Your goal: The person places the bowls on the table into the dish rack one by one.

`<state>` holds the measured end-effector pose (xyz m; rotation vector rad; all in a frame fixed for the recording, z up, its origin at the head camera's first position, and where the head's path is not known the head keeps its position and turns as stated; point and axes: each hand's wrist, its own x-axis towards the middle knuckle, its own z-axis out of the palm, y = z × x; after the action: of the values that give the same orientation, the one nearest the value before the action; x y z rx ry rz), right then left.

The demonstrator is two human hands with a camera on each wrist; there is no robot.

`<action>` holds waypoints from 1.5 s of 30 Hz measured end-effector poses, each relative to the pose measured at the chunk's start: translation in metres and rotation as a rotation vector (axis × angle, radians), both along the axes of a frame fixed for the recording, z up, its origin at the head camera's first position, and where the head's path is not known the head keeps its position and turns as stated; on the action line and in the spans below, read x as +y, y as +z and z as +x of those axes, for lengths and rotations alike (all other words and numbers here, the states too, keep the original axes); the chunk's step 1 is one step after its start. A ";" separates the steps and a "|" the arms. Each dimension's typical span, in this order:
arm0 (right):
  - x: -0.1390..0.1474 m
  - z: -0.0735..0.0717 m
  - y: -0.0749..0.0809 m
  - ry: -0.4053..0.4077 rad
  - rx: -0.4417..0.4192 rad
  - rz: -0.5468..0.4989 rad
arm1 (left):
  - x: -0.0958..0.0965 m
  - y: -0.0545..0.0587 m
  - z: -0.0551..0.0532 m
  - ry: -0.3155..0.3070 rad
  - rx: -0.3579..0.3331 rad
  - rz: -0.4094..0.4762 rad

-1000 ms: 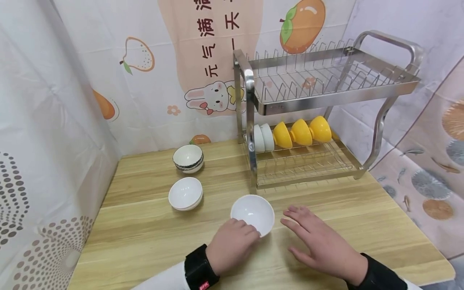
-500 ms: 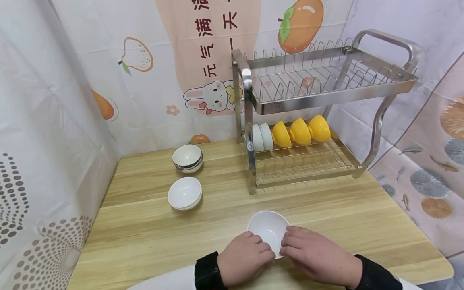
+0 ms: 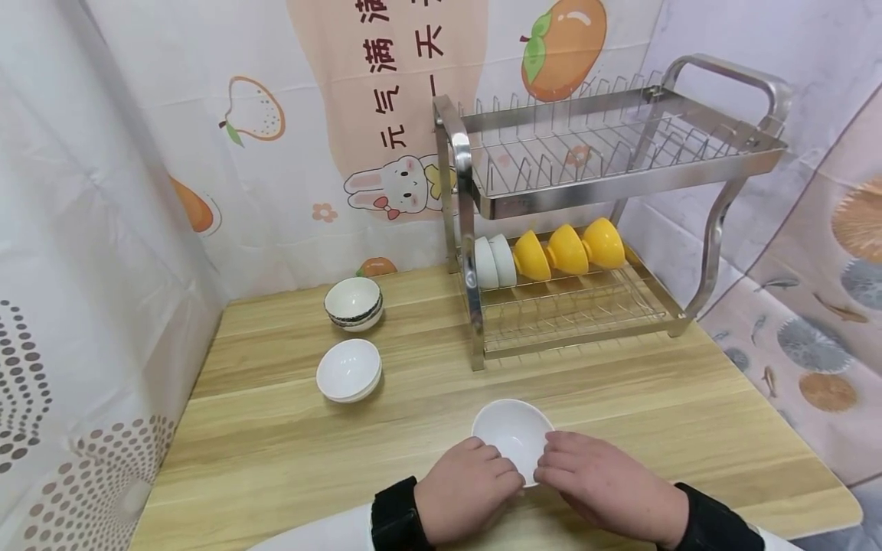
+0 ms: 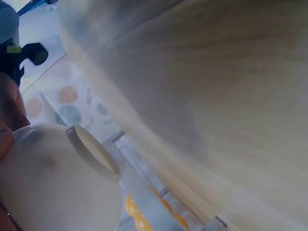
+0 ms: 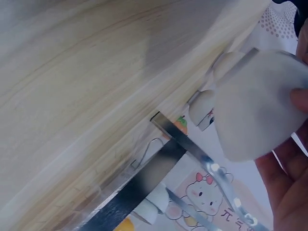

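Observation:
A plain white bowl (image 3: 506,428) hangs a little above the table near its front edge, held between both hands. My left hand (image 3: 470,490) grips its near left rim, fingers over the edge. On the opposite side my right hand (image 3: 606,482) grips the near right rim. The left wrist view shows the foot of the bowl (image 4: 57,178) apart from the tabletop. From the right wrist view, a thumb lies against the outer wall of the bowl (image 5: 255,106) and other fingers are at the rim.
White bowls (image 3: 349,371) stand stacked to the left, with dark-rimmed bowls (image 3: 354,300) stacked behind them. A two-tier metal dish rack (image 3: 634,177) stands at the back right. Its lower tier holds white bowls (image 3: 486,264) and yellow bowls (image 3: 530,256) on their sides.
The bowl has come right and nearer to the person over the last second. The right hand, earlier apart from it with spread fingers, has taken hold. Little differs in the last half second.

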<state>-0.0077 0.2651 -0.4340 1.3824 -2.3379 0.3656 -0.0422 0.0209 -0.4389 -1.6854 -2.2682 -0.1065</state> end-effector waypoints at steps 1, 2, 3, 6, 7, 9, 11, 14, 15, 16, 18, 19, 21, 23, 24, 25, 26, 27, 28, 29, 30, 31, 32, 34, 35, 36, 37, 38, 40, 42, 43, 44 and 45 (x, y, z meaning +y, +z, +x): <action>0.001 -0.001 -0.001 -0.002 0.007 -0.019 | 0.001 0.001 -0.001 0.007 -0.003 0.004; 0.002 -0.003 -0.001 -0.004 0.013 -0.038 | 0.002 0.002 -0.003 0.014 -0.005 0.010; 0.003 -0.005 -0.002 -0.008 0.016 -0.061 | 0.003 0.003 -0.004 0.021 -0.003 0.019; 0.006 -0.010 -0.004 -0.026 -0.007 -0.123 | 0.004 0.007 -0.009 0.049 -0.001 0.049; 0.007 -0.012 -0.004 -0.041 -0.018 -0.143 | 0.004 0.008 -0.010 0.059 -0.010 0.068; 0.012 -0.015 -0.004 -0.098 -0.055 -0.168 | 0.004 0.011 -0.013 0.080 -0.015 0.109; 0.020 -0.018 -0.004 -0.188 -0.081 -0.204 | 0.004 0.014 -0.016 0.101 -0.021 0.158; 0.037 -0.025 0.002 -0.386 -0.187 -0.276 | 0.005 0.016 -0.021 0.112 -0.011 0.215; 0.044 -0.028 0.005 -0.462 -0.242 -0.313 | 0.005 0.016 -0.022 0.112 -0.015 0.224; 0.051 -0.032 0.009 -0.536 -0.311 -0.359 | 0.006 0.015 -0.023 0.112 -0.008 0.224; 0.067 -0.043 0.015 -0.668 -0.462 -0.452 | 0.009 0.014 -0.025 0.105 -0.007 0.201; 0.076 -0.050 0.018 -0.721 -0.526 -0.503 | 0.011 0.013 -0.025 0.102 -0.003 0.179; 0.095 -0.063 0.021 -0.796 -0.627 -0.608 | 0.014 0.012 -0.026 0.096 -0.025 0.134; 0.115 -0.078 0.020 -0.820 -0.670 -0.717 | 0.018 0.010 -0.026 0.096 -0.043 0.091; 0.124 -0.085 0.019 -0.827 -0.678 -0.762 | 0.020 0.009 -0.026 0.099 -0.054 0.071; 0.133 -0.091 0.017 -0.827 -0.681 -0.806 | 0.022 0.009 -0.026 0.101 -0.058 0.056; 0.142 -0.098 0.016 -0.818 -0.686 -0.850 | 0.024 0.008 -0.026 0.102 -0.069 0.046; 0.149 -0.104 0.014 -0.783 -0.704 -0.920 | 0.026 0.008 -0.027 0.104 -0.067 0.033; 0.156 -0.110 0.012 -0.752 -0.724 -0.985 | 0.028 0.007 -0.027 0.105 -0.061 0.022; 0.163 -0.115 0.010 -0.725 -0.743 -1.032 | 0.029 0.007 -0.027 0.105 -0.057 0.012; 0.168 -0.119 0.009 -0.709 -0.762 -1.059 | 0.031 0.006 -0.027 0.106 -0.055 0.001; 0.173 -0.123 0.007 -0.696 -0.782 -1.082 | 0.032 0.006 -0.026 0.106 -0.053 -0.009; 0.176 -0.127 0.005 -0.674 -0.806 -1.122 | 0.033 0.005 -0.026 0.106 -0.054 -0.016; 0.182 -0.133 0.000 -0.681 -0.823 -1.127 | 0.035 0.002 -0.026 0.106 -0.048 -0.025; 0.185 -0.135 -0.002 -0.717 -0.817 -1.089 | 0.036 0.001 -0.026 0.106 -0.048 -0.027; 0.187 -0.137 -0.004 -0.749 -0.812 -1.053 | 0.037 0.000 -0.027 0.107 -0.051 -0.029; 0.189 -0.139 -0.006 -0.770 -0.806 -1.025 | 0.037 -0.001 -0.027 0.108 -0.053 -0.029; 0.190 -0.140 -0.008 -0.796 -0.798 -0.989 | 0.038 -0.002 -0.028 0.108 -0.054 -0.029; 0.193 -0.142 -0.010 -0.870 -0.767 -0.869 | 0.038 -0.003 -0.029 0.110 -0.054 -0.032; 0.194 -0.144 -0.012 -0.917 -0.741 -0.780 | 0.039 -0.004 -0.030 0.112 -0.052 -0.033; 0.194 -0.145 -0.012 -0.930 -0.729 -0.745 | 0.040 -0.004 -0.031 0.113 -0.049 -0.031; 0.194 -0.146 -0.013 -0.939 -0.717 -0.717 | 0.040 -0.004 -0.032 0.113 -0.046 -0.029; 0.193 -0.147 -0.013 -0.945 -0.706 -0.693 | 0.041 -0.005 -0.033 0.115 -0.043 -0.026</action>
<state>-0.1552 0.4585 -0.4468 -0.2617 -2.6258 1.3130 -0.0749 0.0614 -0.4436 -1.5759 -2.4019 -0.0888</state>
